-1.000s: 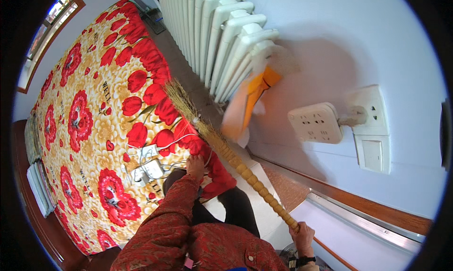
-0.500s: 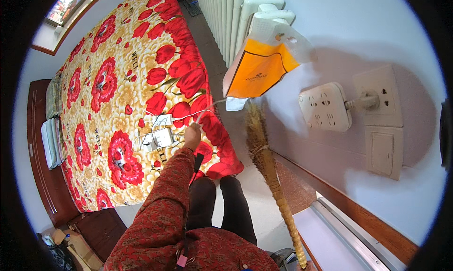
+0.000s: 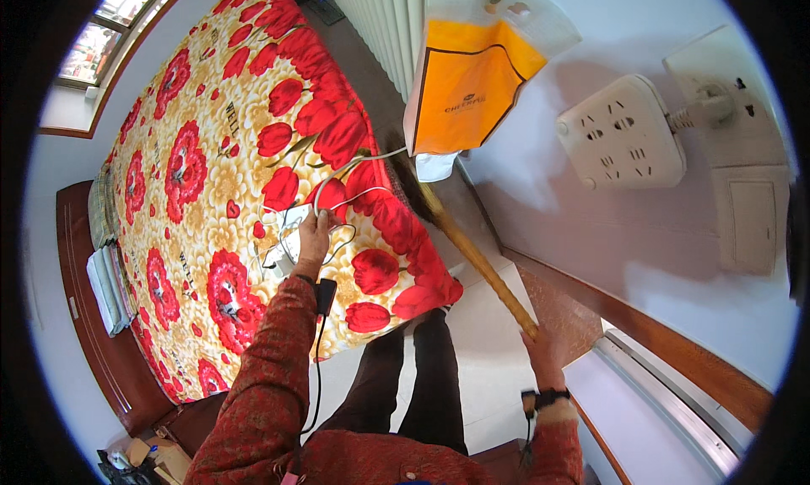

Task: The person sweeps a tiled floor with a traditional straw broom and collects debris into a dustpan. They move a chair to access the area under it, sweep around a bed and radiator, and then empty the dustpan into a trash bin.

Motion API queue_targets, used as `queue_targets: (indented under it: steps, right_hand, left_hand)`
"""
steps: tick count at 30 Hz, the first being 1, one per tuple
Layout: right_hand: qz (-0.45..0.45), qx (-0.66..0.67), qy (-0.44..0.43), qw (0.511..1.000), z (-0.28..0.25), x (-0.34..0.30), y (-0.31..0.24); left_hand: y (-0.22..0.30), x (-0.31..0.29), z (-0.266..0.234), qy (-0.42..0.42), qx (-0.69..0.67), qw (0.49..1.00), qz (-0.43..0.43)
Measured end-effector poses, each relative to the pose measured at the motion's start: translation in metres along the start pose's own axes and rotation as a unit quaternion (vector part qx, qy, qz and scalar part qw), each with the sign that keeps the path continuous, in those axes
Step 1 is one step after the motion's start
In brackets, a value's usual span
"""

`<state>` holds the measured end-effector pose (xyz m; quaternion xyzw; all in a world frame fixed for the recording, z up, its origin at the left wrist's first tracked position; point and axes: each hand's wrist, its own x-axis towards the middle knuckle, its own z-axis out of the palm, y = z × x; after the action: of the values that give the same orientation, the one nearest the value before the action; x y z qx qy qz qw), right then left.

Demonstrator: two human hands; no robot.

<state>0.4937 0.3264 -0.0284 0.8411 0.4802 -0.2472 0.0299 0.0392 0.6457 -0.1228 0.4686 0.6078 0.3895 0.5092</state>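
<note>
My left hand (image 3: 313, 238) is closed on a pale cord (image 3: 344, 166), above the edge of the bed. This cord arcs up and right to behind the orange and white paper bag (image 3: 467, 101). Partly hidden behind that hand, a white power strip (image 3: 293, 218) lies on the bedspread with plugs and thin cables about it. Low on the right, my right hand (image 3: 547, 352) grips the end of a broom (image 3: 481, 264) by its yellowish, bamboo-like handle. The broom slants away to the gap beside the bed, where its bristles are partly hidden by the bed edge and the bag.
The bed with a red floral bedspread (image 3: 183, 174) fills the left. A white radiator (image 3: 375, 33) stands beyond the bag. On the right wall, a white socket block (image 3: 623, 135) sticks out beside a wall outlet (image 3: 732, 105). A white-topped unit (image 3: 620, 413) stands at lower right.
My left hand has moved left and slightly up with the cord. The right hand has come up into view, and the broom has swung down and left, its bristles now beside the bed.
</note>
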Motion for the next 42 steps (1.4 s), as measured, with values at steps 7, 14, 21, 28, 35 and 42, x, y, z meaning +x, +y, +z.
queue_targets:
  steps: [7,14,21,28,35,42]
  right_hand:
    - [-0.09,0.108,-0.005,0.99,0.072,0.213,-0.148]
    - [0.042,0.223,-0.214,0.95,0.154,0.359,-0.279]
    - [0.005,0.131,-0.282,0.95,0.223,0.345,-0.197]
    - [-0.017,0.086,-0.281,0.956,0.234,0.186,-0.092]
    - [0.225,0.153,-0.29,0.918,0.219,0.039,-0.028]
    - [0.183,0.039,-0.166,0.968,0.139,-0.062,-0.018]
  left_hand:
    - [0.011,-0.02,0.013,-0.079,0.037,0.996,0.021]
    - [0.003,-0.03,0.026,-0.099,0.093,0.99,0.025]
    - [0.009,-0.03,0.029,-0.097,0.096,0.991,0.017]
    - [0.015,-0.024,0.028,-0.082,0.097,0.992,0.001]
    - [0.003,-0.011,0.014,-0.048,0.091,0.995,0.003]
    - [-0.004,0.008,0.002,-0.04,0.133,0.99,0.039]
